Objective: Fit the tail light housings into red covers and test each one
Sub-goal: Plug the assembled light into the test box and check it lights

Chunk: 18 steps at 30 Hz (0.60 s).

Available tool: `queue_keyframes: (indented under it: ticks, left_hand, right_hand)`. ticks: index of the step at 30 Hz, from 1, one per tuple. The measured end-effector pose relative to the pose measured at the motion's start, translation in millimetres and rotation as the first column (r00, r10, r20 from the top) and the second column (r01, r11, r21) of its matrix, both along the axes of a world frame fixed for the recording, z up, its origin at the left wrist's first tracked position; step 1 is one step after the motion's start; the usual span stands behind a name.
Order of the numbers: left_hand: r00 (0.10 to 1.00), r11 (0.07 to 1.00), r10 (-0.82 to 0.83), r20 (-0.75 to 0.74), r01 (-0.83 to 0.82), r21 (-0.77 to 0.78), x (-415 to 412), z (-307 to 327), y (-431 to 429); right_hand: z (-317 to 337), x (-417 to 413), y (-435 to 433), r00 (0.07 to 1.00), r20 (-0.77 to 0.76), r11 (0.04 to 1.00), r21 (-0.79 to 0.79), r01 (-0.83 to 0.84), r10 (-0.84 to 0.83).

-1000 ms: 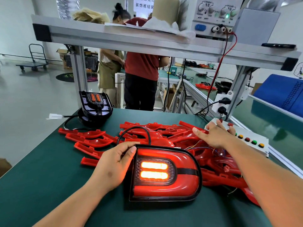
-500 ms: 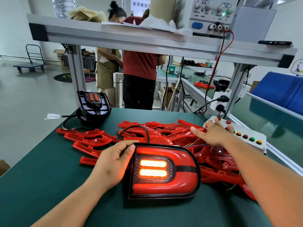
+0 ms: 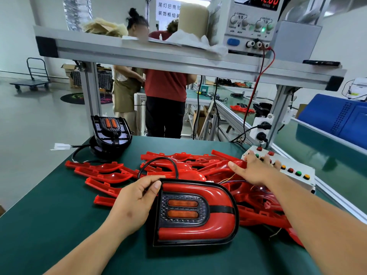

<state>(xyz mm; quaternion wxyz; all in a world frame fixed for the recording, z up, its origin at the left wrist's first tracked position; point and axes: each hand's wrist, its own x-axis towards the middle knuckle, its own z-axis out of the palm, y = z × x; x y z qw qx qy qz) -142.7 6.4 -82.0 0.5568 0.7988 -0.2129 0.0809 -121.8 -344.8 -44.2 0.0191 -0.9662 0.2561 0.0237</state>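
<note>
1. Head view: a finished tail light [image 3: 214,225] lies flat on the green desk [image 3: 49,225], red face up, with its two amber strips dark.
2. At its upper left corner the left hand [image 3: 135,203] grips the rim, thumb on the front and fingers curled over the edge.
3. Further back, the right hand [image 3: 256,171] holds nothing. Its fingers are straight and spread, tips on the white button box [image 3: 294,175].
4. Loose red covers [image 3: 103,173] are heaped behind and to the right of the tail light, right against it.
5. One black housing [image 3: 111,132] stands propped at the desk's far left, and the power supply [image 3: 248,26] on the shelf reads 12.00.
</note>
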Motion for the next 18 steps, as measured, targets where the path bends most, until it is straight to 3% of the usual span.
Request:
queue_keyframes:
  ticks: [18]
  left_hand:
    - [1.0,1.0,0.008,0.022,-0.009,0.029,0.1,2.1,-0.1]
  right_hand:
    - [-6.3,6.7,-2.6,0.996,0.001,0.992,-0.087,-0.093,0.093]
